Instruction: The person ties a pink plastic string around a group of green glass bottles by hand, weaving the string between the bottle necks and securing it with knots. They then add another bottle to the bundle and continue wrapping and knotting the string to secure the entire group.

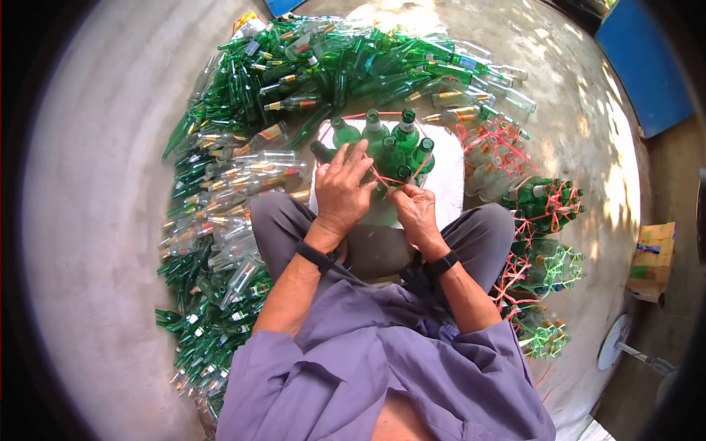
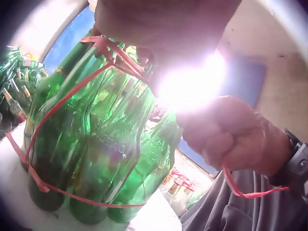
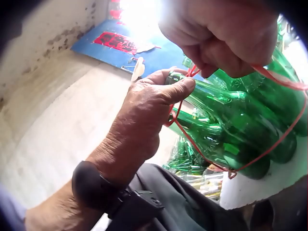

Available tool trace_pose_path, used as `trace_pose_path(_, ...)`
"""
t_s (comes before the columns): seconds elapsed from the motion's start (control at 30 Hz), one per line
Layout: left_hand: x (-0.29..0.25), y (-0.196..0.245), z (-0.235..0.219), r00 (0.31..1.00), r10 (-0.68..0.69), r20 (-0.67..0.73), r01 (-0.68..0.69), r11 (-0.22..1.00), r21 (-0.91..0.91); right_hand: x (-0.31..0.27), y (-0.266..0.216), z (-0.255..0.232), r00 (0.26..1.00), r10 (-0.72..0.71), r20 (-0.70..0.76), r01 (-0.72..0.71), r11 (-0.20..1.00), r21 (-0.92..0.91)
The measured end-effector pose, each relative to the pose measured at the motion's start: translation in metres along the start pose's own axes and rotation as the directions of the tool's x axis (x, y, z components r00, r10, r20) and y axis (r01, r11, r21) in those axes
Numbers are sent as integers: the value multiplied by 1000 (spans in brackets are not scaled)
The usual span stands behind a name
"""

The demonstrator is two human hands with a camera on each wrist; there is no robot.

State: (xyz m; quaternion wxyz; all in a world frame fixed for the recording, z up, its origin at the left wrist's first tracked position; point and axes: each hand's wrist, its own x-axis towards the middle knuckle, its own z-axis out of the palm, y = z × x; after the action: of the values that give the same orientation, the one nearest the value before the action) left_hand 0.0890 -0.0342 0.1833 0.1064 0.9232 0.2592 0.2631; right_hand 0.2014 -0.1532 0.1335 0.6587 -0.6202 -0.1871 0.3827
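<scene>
Green bottles (image 1: 389,153) (image 2: 107,144) (image 3: 231,110) stand upright in a cluster on a white block (image 1: 450,158), with red string (image 2: 86,79) (image 3: 288,127) around their bodies and across their necks. My left hand (image 1: 342,189) (image 2: 163,24) (image 3: 139,106) lies over the near-left necks, its thumb and fingers pinching the string at a bottle mouth. At the near side of the cluster my right hand (image 1: 416,212) (image 2: 231,137) (image 3: 226,36) grips the string with curled fingers, and a loose end hangs below it. Glare hides part of the left wrist view.
Many loose green and clear bottles (image 1: 243,95) lie on the floor ahead and to the left. Tied bundles (image 1: 548,202) stand at the right, near a cardboard box (image 1: 651,263) and a white round base (image 1: 613,342). A blue panel (image 1: 647,70) is at the upper right.
</scene>
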Motion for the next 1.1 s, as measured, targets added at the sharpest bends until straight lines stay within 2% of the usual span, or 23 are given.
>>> trace_pose_path(0.03, 0, 0, -1, 1000, 6, 0, -6, 1000, -9, -1, 0, 1, 994, -110, -4, 109, 991, -75)
trace_pose_path(0.07, 0, 0, -2, 1000, 2, -2, -2, 1000, -10, -2, 1, 0, 994, -109, -1, 109, 991, -79)
trace_pose_path(0.13, 1, 0, -2, 1000, -14, 8, 14, 1000, -17, -6, -5, -2, 980, -196, 23, 195, 946, -258)
trace_pose_path(0.17, 1, 0, -2, 1000, -21, 2, 21, 1000, -21, -8, -10, -3, 980, -196, 30, 197, 944, -265)
trace_pose_path(0.23, 0, -2, -1, 1000, -25, 1, 25, 999, -44, -14, -24, -4, 963, -266, 39, 256, 864, -434)
trace_pose_path(0.27, 0, -2, -1, 999, -34, -5, 34, 998, -47, -14, -29, -6, 963, -265, 48, 258, 860, -441)
trace_pose_path(0.33, 0, -2, -1, 999, -36, -5, 35, 998, -52, -11, -39, -12, 900, -417, 131, 416, 726, -548)
trace_pose_path(0.37, 1, -2, -1, 999, -39, -8, 38, 998, -55, -9, -47, -15, 899, -417, 134, 417, 723, -550)
trace_pose_path(0.47, 1, -3, -1, 999, -38, -6, 37, 998, -58, 1, -73, -23, 818, -479, 320, 550, 486, -679)
trace_pose_path(0.5, 1, -3, -1, 999, -33, -5, 33, 998, -53, 7, -80, -23, 817, -477, 323, 551, 482, -681)
trace_pose_path(0.57, 1, -3, -1, 999, -32, -6, 31, 998, -51, 21, -89, -22, 738, -517, 434, 635, 312, -707)
trace_pose_path(0.6, 1, -3, -1, 999, -33, -4, 32, 998, -50, 28, -92, -22, 749, -481, 455, 625, 288, -725)
trace_pose_path(0.7, 1, -4, -2, 999, -34, 0, 34, 998, -46, 44, -88, -23, 755, -504, 420, 611, 306, -730)
trace_pose_path(0.73, 2, -4, -2, 1000, -30, 3, 30, 999, -44, 46, -86, -26, 794, -470, 386, 574, 369, -731)
trace_pose_path(0.83, 2, -4, -2, 1000, -26, 0, 26, 999, -33, 42, -79, -33, 818, -468, 335, 539, 417, -732)
trace_pose_path(0.97, 2, -4, -3, 1000, -23, 10, 24, 999, -47, 41, -62, -45, 831, -467, 302, 517, 451, -728)
trace_pose_path(1.07, 2, -5, -4, 1000, -15, 16, 16, 999, -47, 41, -56, -48, 811, -501, 303, 541, 442, -716)
trace_pose_path(1.1, 2, -5, -3, 1000, -13, 16, 14, 999, -50, 41, -54, -49, 818, -501, 282, 535, 482, -694)
